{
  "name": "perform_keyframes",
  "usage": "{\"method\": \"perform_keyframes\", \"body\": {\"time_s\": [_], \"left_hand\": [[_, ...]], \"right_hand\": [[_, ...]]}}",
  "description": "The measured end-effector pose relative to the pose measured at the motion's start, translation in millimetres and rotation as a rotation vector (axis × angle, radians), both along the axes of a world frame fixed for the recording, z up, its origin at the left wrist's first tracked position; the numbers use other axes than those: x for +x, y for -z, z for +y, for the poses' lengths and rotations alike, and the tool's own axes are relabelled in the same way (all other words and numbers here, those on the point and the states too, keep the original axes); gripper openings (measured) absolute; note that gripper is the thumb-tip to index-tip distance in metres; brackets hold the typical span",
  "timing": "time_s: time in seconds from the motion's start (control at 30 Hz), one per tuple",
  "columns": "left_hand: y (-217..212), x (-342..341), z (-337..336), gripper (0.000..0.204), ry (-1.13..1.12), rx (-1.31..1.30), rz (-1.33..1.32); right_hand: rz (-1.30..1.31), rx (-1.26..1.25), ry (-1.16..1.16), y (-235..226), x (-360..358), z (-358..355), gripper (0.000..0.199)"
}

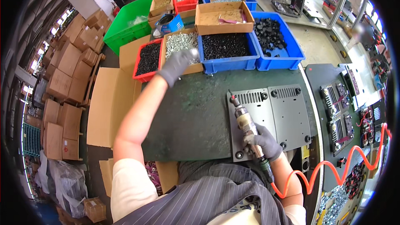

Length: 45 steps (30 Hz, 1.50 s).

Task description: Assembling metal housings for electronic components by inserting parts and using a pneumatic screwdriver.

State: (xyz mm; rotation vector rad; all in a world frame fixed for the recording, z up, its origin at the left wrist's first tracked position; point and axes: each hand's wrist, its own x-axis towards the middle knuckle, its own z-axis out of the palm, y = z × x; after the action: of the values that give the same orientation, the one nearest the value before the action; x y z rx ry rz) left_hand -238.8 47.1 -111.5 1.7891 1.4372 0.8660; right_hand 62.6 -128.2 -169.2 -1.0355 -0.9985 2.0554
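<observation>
My right hand (266, 143), in a dark grey glove, is wrapped round a pneumatic screwdriver (246, 125). The tool's tip points away from me, above a grey metal panel (250, 100) with vent slots and round black feet. A second such panel (291, 114) lies beside it on the right. My left hand (177, 67), also gloved, is stretched out at the near edge of a cardboard box of silver screws (182, 41). Its fingers are drawn together with a pale, shiny spot at the tips; what they hold is too small to make out.
A red bin of black screws (148, 58) and blue bins of black parts (227, 63) and black round feet (269, 35) line the far table edge. A cardboard tray (225, 27) rests on top. An orange coiled hose (316, 171) runs right. An open carton (106, 108) stands left.
</observation>
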Motion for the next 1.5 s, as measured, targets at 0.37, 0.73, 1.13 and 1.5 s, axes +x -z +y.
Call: {"method": "perform_keyframes", "body": {"time_s": [0.37, 0.73, 1.13, 1.5], "left_hand": [[-3, -41, 65, 0.063, -0.07, -0.305, -0.593], [14, -60, 59, 0.034, -0.001, 0.078, 0.541], [-11, -168, 38, 0.033, -0.189, -0.018, 0.603], [25, -167, 34, 0.034, -0.262, 0.03, 0.84]], "right_hand": [[-0.177, 0.052, 0.063, 1, -7, -5, 0.04], [-0.206, 0.059, 0.027, -5, -9, 1, 0.042], [-0.183, -0.003, 0.055, -8, -10, -1, 0.044], [-0.216, -0.028, 0.065, -8, -14, 0, 0.049]]}}
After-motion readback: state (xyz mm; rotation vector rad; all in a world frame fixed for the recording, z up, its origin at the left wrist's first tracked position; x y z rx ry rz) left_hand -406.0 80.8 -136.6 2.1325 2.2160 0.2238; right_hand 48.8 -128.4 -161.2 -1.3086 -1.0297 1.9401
